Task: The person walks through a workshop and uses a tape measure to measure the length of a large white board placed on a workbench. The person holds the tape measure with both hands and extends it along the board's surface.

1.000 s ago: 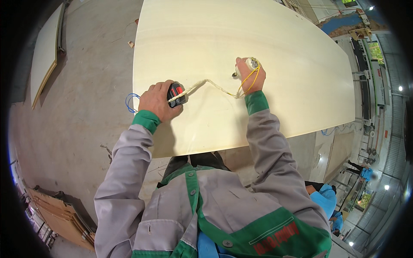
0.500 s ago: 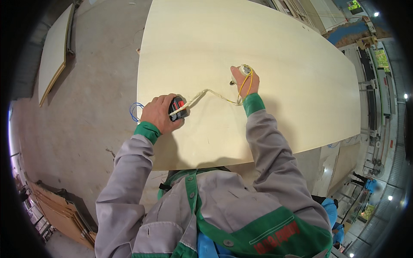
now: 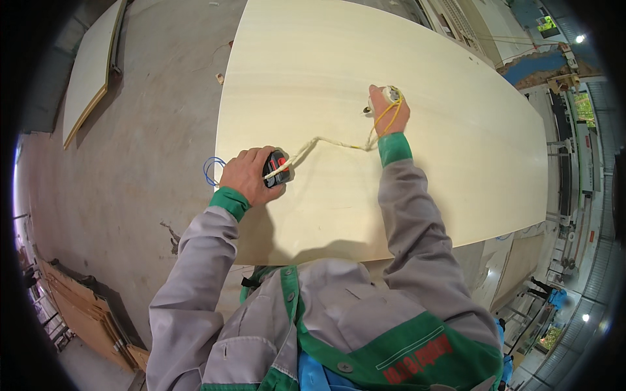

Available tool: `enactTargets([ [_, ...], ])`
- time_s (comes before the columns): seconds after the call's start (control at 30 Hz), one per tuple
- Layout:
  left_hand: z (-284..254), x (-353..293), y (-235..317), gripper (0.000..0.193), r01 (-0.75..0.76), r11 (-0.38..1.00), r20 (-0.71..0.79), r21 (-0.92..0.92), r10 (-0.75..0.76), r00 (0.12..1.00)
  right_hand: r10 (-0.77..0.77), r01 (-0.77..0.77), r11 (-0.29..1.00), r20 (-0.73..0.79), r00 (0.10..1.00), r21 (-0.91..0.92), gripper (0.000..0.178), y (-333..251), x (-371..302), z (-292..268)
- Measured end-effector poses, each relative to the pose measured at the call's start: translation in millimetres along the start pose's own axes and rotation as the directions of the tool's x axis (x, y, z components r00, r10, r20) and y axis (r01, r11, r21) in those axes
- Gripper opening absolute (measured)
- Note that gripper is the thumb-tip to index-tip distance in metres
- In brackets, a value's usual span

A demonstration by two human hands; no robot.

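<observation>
A large cream-white panel (image 3: pixel 469 156) lies flat in front of me. Near its left edge, my left hand (image 3: pixel 251 177) is wrapped round a black-and-red battery pack (image 3: pixel 276 169). From the pack a cream-wrapped cable (image 3: pixel 317 139) runs across to a pale, rounded tool (image 3: pixel 391 95). My right hand (image 3: pixel 394 116) grips that tool upright on the panel, with yellow wire (image 3: pixel 390 117) looped over it. A small dark spot or tip (image 3: pixel 366 111) shows just left of the tool; what it is, I cannot tell.
Blue wire (image 3: pixel 210 171) loops out past the panel's left edge. On the concrete floor (image 3: pixel 166 98), another panel (image 3: pixel 94 68) lies at the far left. Brown boards (image 3: pixel 85 309) are stacked at the lower left. A person in blue (image 3: pixel 557 297) is at the far right.
My right hand has moved a little farther away and to the right over the panel, with the tool. My left hand stays on the battery pack. The whole view has shifted slightly.
</observation>
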State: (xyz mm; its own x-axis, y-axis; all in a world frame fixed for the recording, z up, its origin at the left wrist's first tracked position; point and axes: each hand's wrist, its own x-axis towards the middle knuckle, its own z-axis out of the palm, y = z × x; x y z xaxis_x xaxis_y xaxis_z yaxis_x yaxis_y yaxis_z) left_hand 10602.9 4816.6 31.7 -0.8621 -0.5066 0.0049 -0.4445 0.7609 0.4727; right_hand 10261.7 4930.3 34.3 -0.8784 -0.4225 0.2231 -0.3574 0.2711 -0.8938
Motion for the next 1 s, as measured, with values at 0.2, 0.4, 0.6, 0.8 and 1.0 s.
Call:
enactTargets([
  [0.2, -1, 2, 0, 0.077, 0.036, 0.999, 0.020, 0.018, -0.036, 0.999, 0.107, -0.100, 0.992, 0.087, 0.990, -0.073, 0.036, -6, 6, 4],
  [0.4, 0, 3, 1, 0.080, 0.044, 0.999, -0.028, 0.020, -0.043, 0.999, 0.151, -0.123, 0.964, 0.106, 0.983, -0.235, 0.041, -7, 10, 6],
  [0.6, -1, 2, 2, 0.075, 0.050, 0.999, -0.027, 0.016, -0.050, 0.998, 0.063, -0.061, 0.998, 0.042, 0.997, -0.033, 0.048, 3, 20, 15],
  [0.8, 1, 5, 0, 0.073, 0.073, 0.997, -0.035, 0.025, -0.072, 0.997, 0.111, -0.088, 0.971, 0.090, 0.990, -0.224, 0.050, 11, 34, 18],
  [1.0, 1, 5, 1, 0.078, 0.084, 0.996, -0.056, 0.007, -0.084, 0.995, 0.113, -0.104, 0.990, 0.100, 0.988, -0.098, 0.054, 14, 36, 22],
])
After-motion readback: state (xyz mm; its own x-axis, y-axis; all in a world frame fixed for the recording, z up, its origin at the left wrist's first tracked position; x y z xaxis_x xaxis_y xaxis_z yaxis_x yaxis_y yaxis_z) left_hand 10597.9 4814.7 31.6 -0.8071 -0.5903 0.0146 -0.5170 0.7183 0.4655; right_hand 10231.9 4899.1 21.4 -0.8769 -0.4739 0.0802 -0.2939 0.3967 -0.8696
